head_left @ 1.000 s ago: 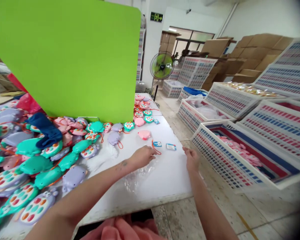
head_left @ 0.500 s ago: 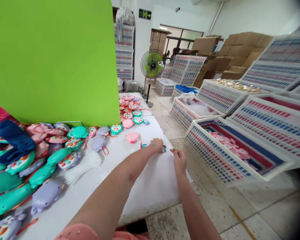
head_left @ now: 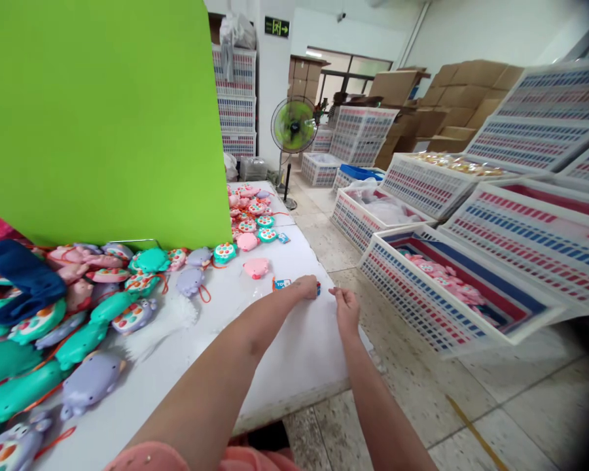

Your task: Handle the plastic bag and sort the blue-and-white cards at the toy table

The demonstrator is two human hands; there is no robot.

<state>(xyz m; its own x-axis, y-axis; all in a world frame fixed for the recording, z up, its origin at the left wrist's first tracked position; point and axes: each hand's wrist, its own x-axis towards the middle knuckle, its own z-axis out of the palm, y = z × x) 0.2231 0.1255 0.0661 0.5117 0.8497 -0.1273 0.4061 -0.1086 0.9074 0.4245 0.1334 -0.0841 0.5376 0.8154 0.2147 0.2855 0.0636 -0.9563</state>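
So there's a big flat green panel (head_left: pixel 103 118) standing upright on the left, blocking whatever's behind it, with a messy heap of smooth, rounded toys (head_left: pixel 88 337) in teal, lilac and pink along its foot. A dark blue cloth (head_left: pixel 29 281) is slumped on top, and some wispy white stuff (head_left: pixel 169 324) lies beside the heap. The blue tag (head_left: pixel 319 288) is mostly hidden under the left grip (head_left: pixel 306 288), near the white surface's (head_left: pixel 294 360) right edge; fingers are curled over it, can't tell if they're clenched on it. Right grip (head_left: pixel 344 301) is just beside, fingertips pinched together, can't tell on what. A second tag (head_left: pixel 281 284) and a pink toy (head_left: pixel 256 267) lie nearby. The closest slotted plastic crate (head_left: pixel 407 297) has pink pieces (head_left: pixel 436 276) on a striped lining; another crate (head_left: pixel 356 219) holds crumply clear plastic (head_left: pixel 383 210).
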